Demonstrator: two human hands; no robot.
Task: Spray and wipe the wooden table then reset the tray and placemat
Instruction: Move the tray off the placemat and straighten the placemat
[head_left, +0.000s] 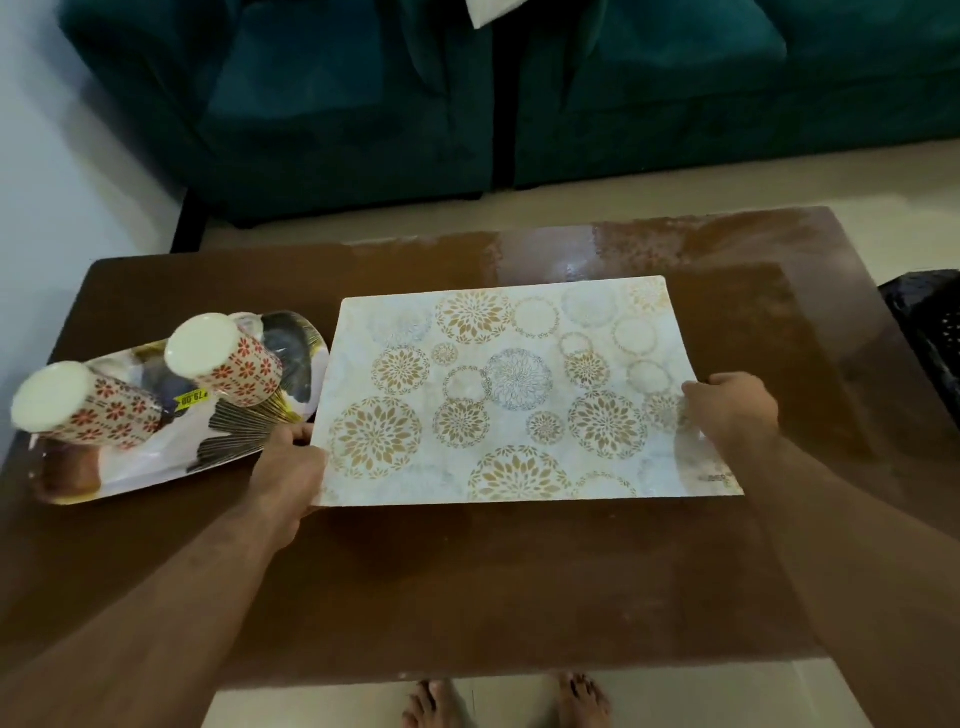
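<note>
A pale placemat (519, 395) with gold and grey flower circles lies flat near the middle of the dark wooden table (467, 582). My left hand (288, 467) grips its left edge and my right hand (732, 410) grips its right edge. Left of the placemat a patterned tray (228, 441) rests on the table, nearly touching the mat. Two upside-down cups with red flower prints stand on the tray, one (226, 361) near its middle, the other (78, 408) at its left end.
A teal sofa (467, 93) stands beyond the table's far edge. A black perforated object (930, 322) sits off the table's right side. The far right of the tabletop looks glossy and streaked. My bare feet (504, 701) show below the near edge.
</note>
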